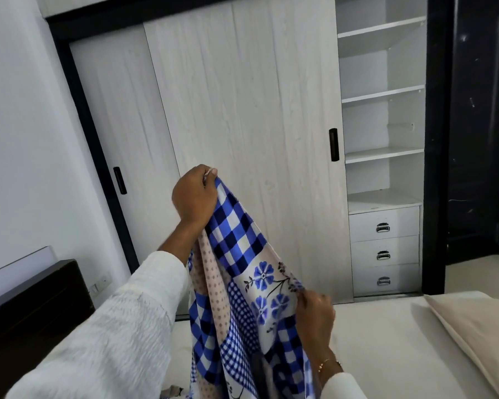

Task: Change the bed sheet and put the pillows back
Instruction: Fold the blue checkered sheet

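1. The left hand (195, 195) is raised in front of the wardrobe, its fingers curled tight and pinching the top edge of a blue, white and beige patchwork bed sheet with checks, dots and blue flowers (236, 272).
2. The right hand (316, 315) sits lower and nearer the body, fingers curled around a fold of the same sheet beside the flower print.
3. A thin gold bracelet (327, 364) circles the right wrist, and both arms wear white textured sleeves (121, 326).
4. The sheet hangs bunched from the left hand down past the right hand and runs out of view at the bottom edge, held up in the air over the bed.
5. Below the hands lies the bare off-white mattress (386, 341) of the bed.
6. A beige fabric pillow (473, 335) lies on the mattress at the right edge, well apart from the sheet.
7. A dark wooden headboard (32, 300) stands at the left, against a white wall.
8. Behind the hands stands a pale wood-grain sliding-door wardrobe with a black frame (242, 96); each of its 2 doors carries a black recessed handle.
9. To the wardrobe's right are open white shelves (382, 93), with 3 white drawers with metal handles (385, 251) under them.
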